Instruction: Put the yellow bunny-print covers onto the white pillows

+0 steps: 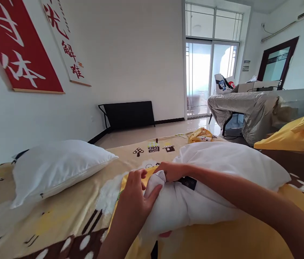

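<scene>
Two hands of ours meet at the left corner of the white pillow (222, 158), which lies right of the middle of the bed surface, well short of its far edge, on a yellow cloth (222, 237). Our left hand (136, 198) cups that corner from the near side, thumb laid along the white fabric and fingers curled around its other side; how firmly it presses we cannot judge. Our right hand (171, 172) is closed on the fabric right at the corner, its fingertips partly hidden, and our right forearm crosses over the pillow, near the dark label (188, 182).

To work this corner well, we judge it best to let the right hand pinch the outermost cloth while the left thumb keeps the filling from bunching behind it. We do better holding a fold of fabric than a thick wad of stuffing, which tends to slip. We also want the right forearm light, since leaning on so soft a thing could flatten it or drag the yellow cloth along. The label's edge is best left outside our grip.

Another pillow (63, 169) lies towards the left edge of the surface, well apart from our hands.
</scene>
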